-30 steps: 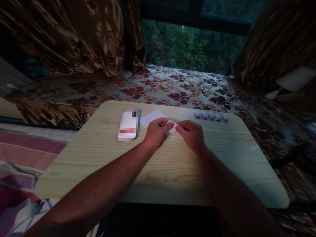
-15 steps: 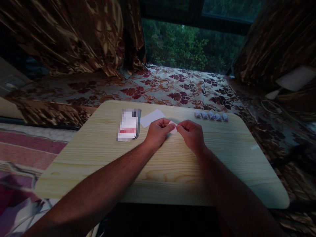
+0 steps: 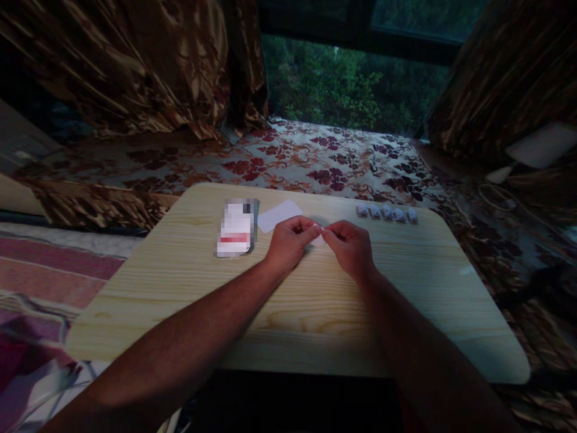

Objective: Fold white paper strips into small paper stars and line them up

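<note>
My left hand point(image 3: 291, 239) and my right hand point(image 3: 349, 242) meet over the middle of the wooden table point(image 3: 306, 313). Between their fingertips they pinch a small piece of white paper point(image 3: 318, 240), much of it hidden behind the fingers. Just beyond my left hand lies a flat pale sheet of paper point(image 3: 278, 215), partly covered by that hand. To the right, near the table's far edge, several small folded white paper pieces point(image 3: 386, 213) stand in a row.
A blurred-out white pack with a red band point(image 3: 234, 234) lies on the table's left side. Past the far edge is a ledge with floral cloth point(image 3: 324, 156). Curtains point(image 3: 180, 72) flank the window, and a white lamp point(image 3: 545, 144) stands at the right.
The small paper between my fingertips has tilted, and less of its face shows. Both hands stay in nearly the same place.
</note>
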### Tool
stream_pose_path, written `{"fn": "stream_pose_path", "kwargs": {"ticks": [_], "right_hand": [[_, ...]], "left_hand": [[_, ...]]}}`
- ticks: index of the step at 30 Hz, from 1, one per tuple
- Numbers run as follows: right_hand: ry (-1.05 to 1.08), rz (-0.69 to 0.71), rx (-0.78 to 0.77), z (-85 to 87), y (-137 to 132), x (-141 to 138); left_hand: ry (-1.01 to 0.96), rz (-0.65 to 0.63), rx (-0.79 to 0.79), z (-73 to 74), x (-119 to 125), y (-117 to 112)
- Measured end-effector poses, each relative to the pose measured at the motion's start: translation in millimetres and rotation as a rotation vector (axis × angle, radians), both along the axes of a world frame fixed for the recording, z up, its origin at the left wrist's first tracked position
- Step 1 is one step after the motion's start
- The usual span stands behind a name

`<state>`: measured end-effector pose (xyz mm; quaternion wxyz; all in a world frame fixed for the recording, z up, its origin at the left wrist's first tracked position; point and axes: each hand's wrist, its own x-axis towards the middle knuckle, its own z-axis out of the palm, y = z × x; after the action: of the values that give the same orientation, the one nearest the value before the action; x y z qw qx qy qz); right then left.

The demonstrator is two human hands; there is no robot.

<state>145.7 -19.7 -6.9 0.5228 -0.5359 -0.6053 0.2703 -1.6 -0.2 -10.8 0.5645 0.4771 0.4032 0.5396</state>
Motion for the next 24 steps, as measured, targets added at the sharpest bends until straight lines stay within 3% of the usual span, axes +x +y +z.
{"fn": "stream_pose_path", "kwargs": {"ticks": [24], "right_hand": [[-0.059,0.009,0.139,1.9,-1.5,-0.2]], "left_hand": [[-0.073,0.009,0.022,-4.3,-0.9,2.7]]}}
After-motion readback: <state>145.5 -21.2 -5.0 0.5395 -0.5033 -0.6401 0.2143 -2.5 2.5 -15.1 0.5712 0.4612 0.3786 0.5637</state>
